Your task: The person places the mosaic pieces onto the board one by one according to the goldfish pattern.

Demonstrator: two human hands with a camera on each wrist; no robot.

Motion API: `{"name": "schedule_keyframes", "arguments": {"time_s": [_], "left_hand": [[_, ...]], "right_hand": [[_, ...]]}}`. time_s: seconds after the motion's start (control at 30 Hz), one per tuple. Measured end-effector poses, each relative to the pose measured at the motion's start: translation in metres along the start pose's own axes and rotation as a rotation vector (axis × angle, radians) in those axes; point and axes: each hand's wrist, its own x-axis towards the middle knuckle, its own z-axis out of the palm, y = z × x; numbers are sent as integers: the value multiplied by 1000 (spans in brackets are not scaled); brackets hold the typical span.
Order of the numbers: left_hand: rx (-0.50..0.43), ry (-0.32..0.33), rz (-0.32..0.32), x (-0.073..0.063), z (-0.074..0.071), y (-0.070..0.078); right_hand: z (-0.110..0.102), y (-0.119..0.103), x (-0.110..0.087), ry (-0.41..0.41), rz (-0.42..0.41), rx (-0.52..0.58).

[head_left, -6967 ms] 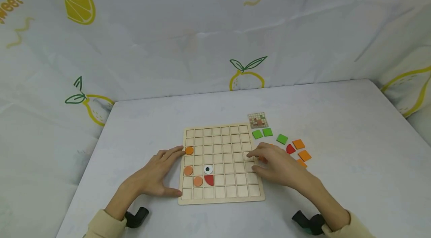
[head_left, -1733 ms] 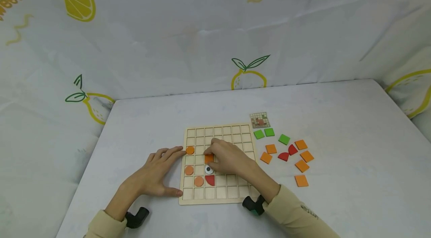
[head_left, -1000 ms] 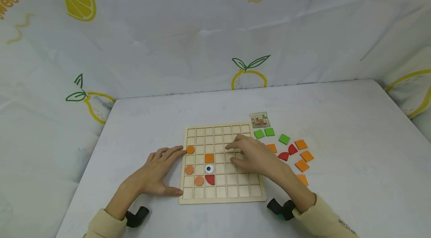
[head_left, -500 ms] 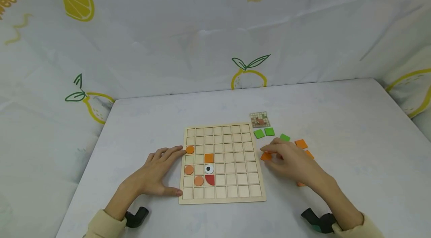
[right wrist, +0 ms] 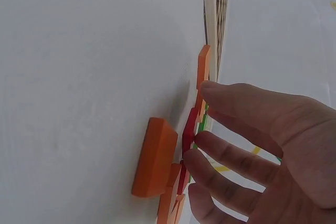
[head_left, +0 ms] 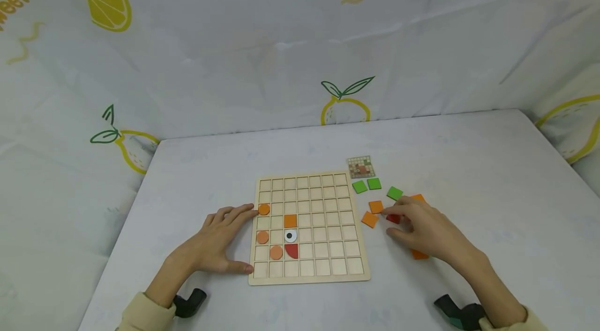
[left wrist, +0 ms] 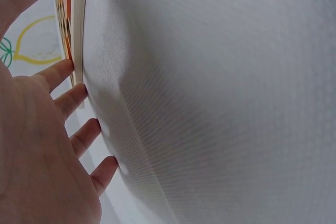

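Observation:
A wooden grid board (head_left: 321,221) lies flat on the table. My left hand (head_left: 215,245) rests at its left side, fingers spread, fingertips (left wrist: 79,98) and thumb against the board's edge. Set in the cells are an orange square tile (head_left: 290,221), a white eye disc (head_left: 290,236), a red quarter-round tile (head_left: 291,251) and three orange discs (head_left: 276,252). Right of the board, my right hand (head_left: 424,229) hovers over loose tiles, thumb and fingers apart. A loose red quarter-round tile (head_left: 394,218) shows beneath its fingers; in the right wrist view that tile (right wrist: 190,129) is close to the fingertips.
Two loose orange squares (head_left: 370,219) lie beside the board's right edge; more are partly hidden under the right hand. Three green squares (head_left: 395,193) lie farther back. A small pattern card (head_left: 361,167) sits by the board's top right corner.
An orange square has been set above the eye disc by my right hand, which then let go and moved right to the loose tiles. My left hand stays at the board's edge.

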Motion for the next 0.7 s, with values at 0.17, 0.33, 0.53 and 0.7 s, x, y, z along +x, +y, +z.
{"name": "schedule_keyframes", "arguments": {"time_s": [0.17,0.33,0.53,0.7], "left_hand": [[-3,1,2,0,1,-1],[-3,4,3,0,2,-2],[1,7,5,0,2,-2],[1,8,9,0,1,-2]], "right_hand": [[-1,0,0,-4,14,-6],[-2,1,-1,17,47,-32],[0,6,-1,38,41,-22],[2,5,0,52,31,-16]]}}
